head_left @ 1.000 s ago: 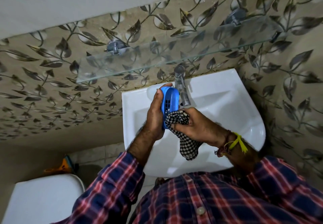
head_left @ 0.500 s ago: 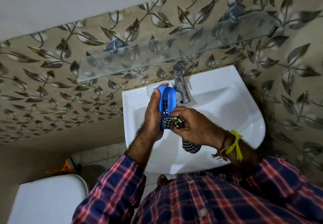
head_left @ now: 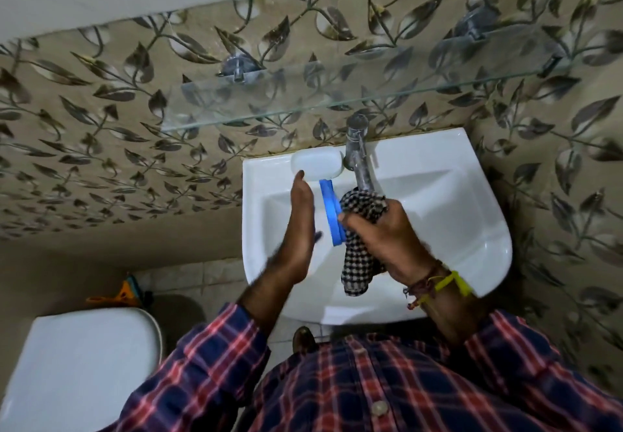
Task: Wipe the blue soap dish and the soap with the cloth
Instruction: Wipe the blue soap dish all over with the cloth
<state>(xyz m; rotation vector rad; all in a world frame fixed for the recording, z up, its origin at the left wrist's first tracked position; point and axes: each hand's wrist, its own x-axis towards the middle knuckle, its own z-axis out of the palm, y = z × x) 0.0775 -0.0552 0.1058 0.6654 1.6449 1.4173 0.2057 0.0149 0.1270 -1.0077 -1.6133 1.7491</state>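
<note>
Soap dish (head_left: 332, 212), blue, stands on edge over the sink (head_left: 472, 229) below the tap (head_left: 359, 158), my right hand (head_left: 387, 232) clamping it with the checked cloth (head_left: 359, 253), my left hand (head_left: 300, 215) flat, fingers straight, alongside to steady it.

Blue soap dish (head_left: 332, 215) held on edge over a white washbasin (head_left: 472, 215).
Right hand (head_left: 387, 232) grips dish and checked cloth (head_left: 359, 256); left hand (head_left: 300, 226) flat, fingers straight, beside it.

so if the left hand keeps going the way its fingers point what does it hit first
Probably the white soap on the sink ledge: the left hand points at it, fingertips near its edge, though depth is unclear.
</note>
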